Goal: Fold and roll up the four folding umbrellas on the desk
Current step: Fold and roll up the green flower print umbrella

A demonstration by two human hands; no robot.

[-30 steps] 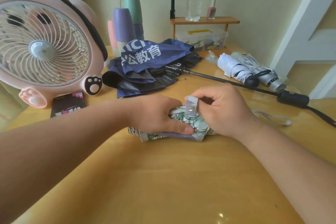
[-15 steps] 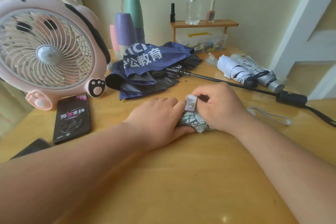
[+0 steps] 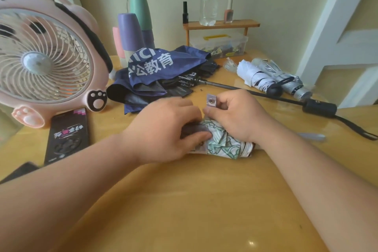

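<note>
A rolled umbrella with a green leaf pattern (image 3: 222, 144) lies on the wooden desk (image 3: 184, 200) under both hands. My left hand (image 3: 163, 129) presses down on its left part, thumb on the fabric. My right hand (image 3: 237, 114) pinches its grey strap with a metal snap (image 3: 211, 100), held up above the roll. Behind, a navy umbrella (image 3: 159, 71) lies unfolded, its black shaft and handle (image 3: 319, 107) stretching right. A white rolled umbrella (image 3: 254, 76) and a silver rolled umbrella (image 3: 290, 83) lie at the back right.
A pink desk fan (image 3: 45, 61) stands at the left, with a black phone (image 3: 68, 135) in front of it. Stacked cups (image 3: 133, 32), a small wooden shelf (image 3: 222, 24) with bottles and a clear plastic box (image 3: 219, 44) line the back wall.
My left hand has slid along the leaf-pattern umbrella and now bares more fabric at the right end. My right hand has kept the snap strap raised. The camera has shifted slightly.
</note>
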